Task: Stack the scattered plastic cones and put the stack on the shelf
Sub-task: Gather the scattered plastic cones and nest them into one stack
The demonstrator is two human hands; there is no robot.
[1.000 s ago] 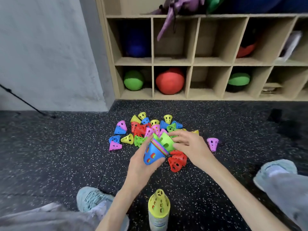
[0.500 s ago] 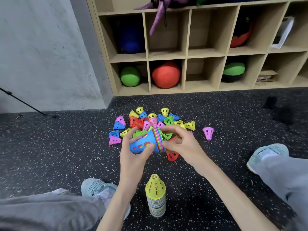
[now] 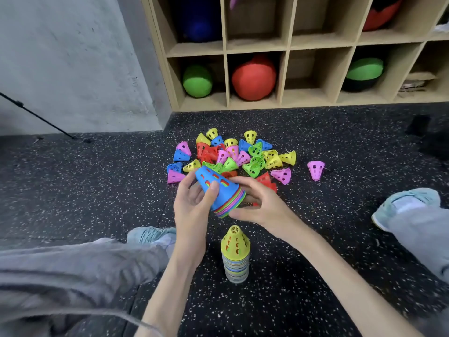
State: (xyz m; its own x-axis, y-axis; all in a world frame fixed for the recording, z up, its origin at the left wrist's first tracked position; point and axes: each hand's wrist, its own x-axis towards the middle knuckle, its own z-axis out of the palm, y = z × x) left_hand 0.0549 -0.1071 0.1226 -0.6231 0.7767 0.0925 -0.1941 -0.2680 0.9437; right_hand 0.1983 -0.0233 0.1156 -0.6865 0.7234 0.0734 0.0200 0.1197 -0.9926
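Holding a small blue-topped stack, both hands curl fingers around it: left hand, right hand. Loose cones lie on the floor.

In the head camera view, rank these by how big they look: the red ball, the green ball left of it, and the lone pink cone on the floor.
1. Red ball
2. Green ball
3. Pink cone

The cone lies nearer the camera than the balls and still looks smallest.

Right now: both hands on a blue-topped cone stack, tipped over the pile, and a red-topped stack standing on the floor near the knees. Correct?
Not quite. The standing stack is topped by a yellow cone, not red, as the head view shows. The rest holds: the left hand and right hand hold the blue-topped stack, tipped over the pile.
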